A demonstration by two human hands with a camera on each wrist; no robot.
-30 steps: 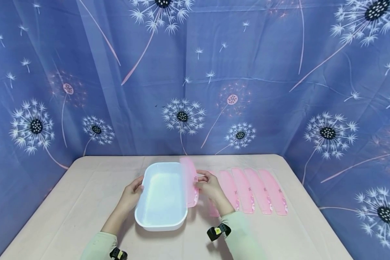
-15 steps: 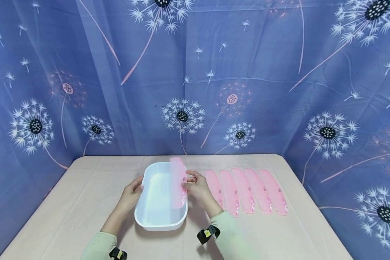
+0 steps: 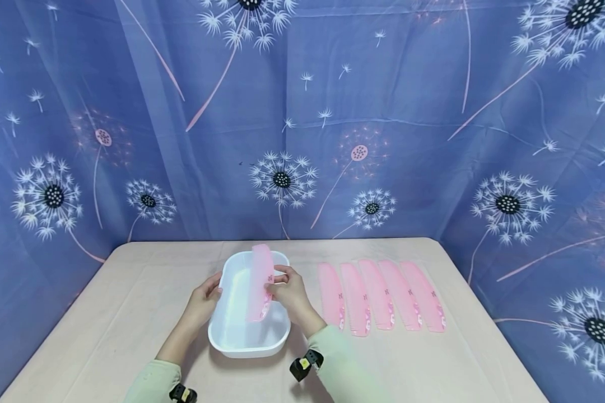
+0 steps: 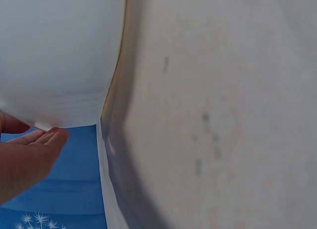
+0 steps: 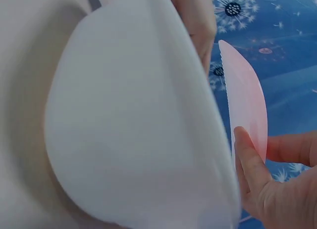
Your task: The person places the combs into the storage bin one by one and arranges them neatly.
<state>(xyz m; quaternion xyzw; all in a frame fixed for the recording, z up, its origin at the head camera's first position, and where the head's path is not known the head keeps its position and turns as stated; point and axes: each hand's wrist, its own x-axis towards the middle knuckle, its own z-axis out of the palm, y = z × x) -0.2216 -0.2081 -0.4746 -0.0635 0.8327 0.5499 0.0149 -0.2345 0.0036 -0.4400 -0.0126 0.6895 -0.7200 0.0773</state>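
My right hand pinches a pink comb by its right edge, holding it above a white plastic basin. In the right wrist view the held comb stands upright beyond the basin wall, its fine teeth facing the basin. The basin's left rim is gripped by my left hand; in the left wrist view the fingers lie against the rim's edge. No other thing shows inside the basin, though the comb covers part of it.
Several more pink combs lie side by side in a row to the right of the basin, on a pale tablecloth. A blue curtain with dandelion prints hangs behind the table and along both sides.
My right hand has carried the comb leftward, from the basin's right rim to over its middle. The leftmost comb in the row is now uncovered. The left hand has kept its place.
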